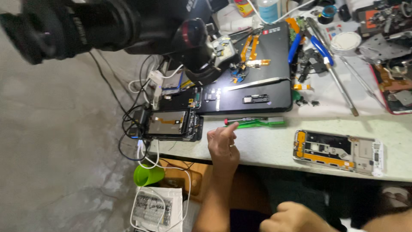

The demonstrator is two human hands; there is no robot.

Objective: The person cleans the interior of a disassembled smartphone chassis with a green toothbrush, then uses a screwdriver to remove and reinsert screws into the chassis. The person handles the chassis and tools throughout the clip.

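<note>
Left hand: the left hand [223, 146] is raised over the front edge of the workbench [266, 150], forefinger stretched toward a green-handled screwdriver [257, 123] at its 1 o'clock; fingers loose, closed on nothing.
Right hand: the right hand [292, 217] rests low at 6 o'clock, curled into a loose fist; whether it holds anything, I cannot tell.
Screwdriver: lies flat, red tip just beside the fingertip, handle running toward 3 o'clock.
Opened phone: a phone frame with exposed boards [339, 152] lies at 3 o'clock of the left hand, well apart.
Stacked phones: two dismantled handsets [174, 124] sit at 9 o'clock, near tangled cables [137, 141].
Black mat: a dark work mat [253, 81] at 12 o'clock carries tweezers [257, 82] and orange flex strips [251, 49].
Doing it well: in my judgement, pinch the handle mid-length, not the tip, so it lifts level and small parts stay unbrushed.
</note>
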